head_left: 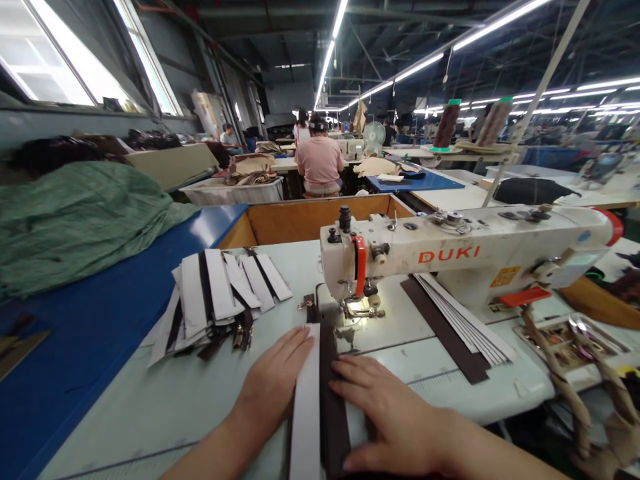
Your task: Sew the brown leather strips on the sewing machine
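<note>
My left hand point(280, 370) lies flat with its fingertips on the left edge of a white strip point(306, 413). Right beside that strip runs a dark brown strip point(334, 407), and my right hand point(383, 407) rests on its right edge with fingers spread. The far ends of both strips reach the needle area of a white sewing machine point(400, 257). A zipper end with a metal slider point(310, 308) pokes out past the white strip. How the strips are joined underneath cannot be made out.
Left of the machine lies a pile of white-backed zipper pieces point(215, 293). White and brown strips point(450, 320) are stacked under the machine arm. A tray of small parts point(565, 340) sits at right. Green cloth point(85, 220) covers the blue table point(100, 340). A person point(320, 163) sits ahead.
</note>
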Demonstrator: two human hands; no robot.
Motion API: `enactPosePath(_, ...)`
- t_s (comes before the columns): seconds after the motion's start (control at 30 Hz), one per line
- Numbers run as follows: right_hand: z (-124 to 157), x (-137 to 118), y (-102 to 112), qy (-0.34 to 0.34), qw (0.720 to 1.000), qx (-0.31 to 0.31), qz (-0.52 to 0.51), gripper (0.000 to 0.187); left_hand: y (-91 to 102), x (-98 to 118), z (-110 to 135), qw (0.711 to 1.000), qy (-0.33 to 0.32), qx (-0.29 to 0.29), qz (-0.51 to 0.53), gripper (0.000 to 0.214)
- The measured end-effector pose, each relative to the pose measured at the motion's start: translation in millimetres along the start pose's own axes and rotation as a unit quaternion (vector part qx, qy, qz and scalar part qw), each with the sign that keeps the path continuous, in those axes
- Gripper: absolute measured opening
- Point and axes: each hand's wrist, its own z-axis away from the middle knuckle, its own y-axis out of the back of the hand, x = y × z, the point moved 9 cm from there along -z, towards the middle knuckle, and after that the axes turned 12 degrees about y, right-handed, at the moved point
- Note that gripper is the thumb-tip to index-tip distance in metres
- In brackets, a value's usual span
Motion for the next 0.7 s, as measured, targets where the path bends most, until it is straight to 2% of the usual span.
enactPosePath(0.07,8,-5,-10,0.022,0.996,-0.077,0.039,0.088,-10.0,11,6,1.000,-0.013,-0.017,0.004,0.036)
enactPosePath(0.13,8,-7,-13,0.031,0.992,-0.100,0.077,0.085,-17.8,18,10,0.999,-0.008,-0.038,0.010,0.037)
enactPosePath(0.3,-11,-9,-14,0.060,0.979,-0.066,0.184,0.057,-22.2,18,11,0.997,0.012,-0.064,0.031,0.038)
enactPosePath(0.43,-22,-7,-21,0.080,0.951,-0.032,0.298,0.035,-21.8,13,12,0.997,0.022,-0.067,0.044,0.039)
enactPosePath(0.57,-17,-12,-26,0.081,0.928,-0.013,0.363,0.033,-20.2,20,15,0.996,0.009,-0.065,0.052,0.042)
enactPosePath(0.7,-4,-15,-25,0.065,0.928,-0.008,0.367,0.036,-17.3,34,10,0.997,-0.010,-0.059,0.055,0.041)
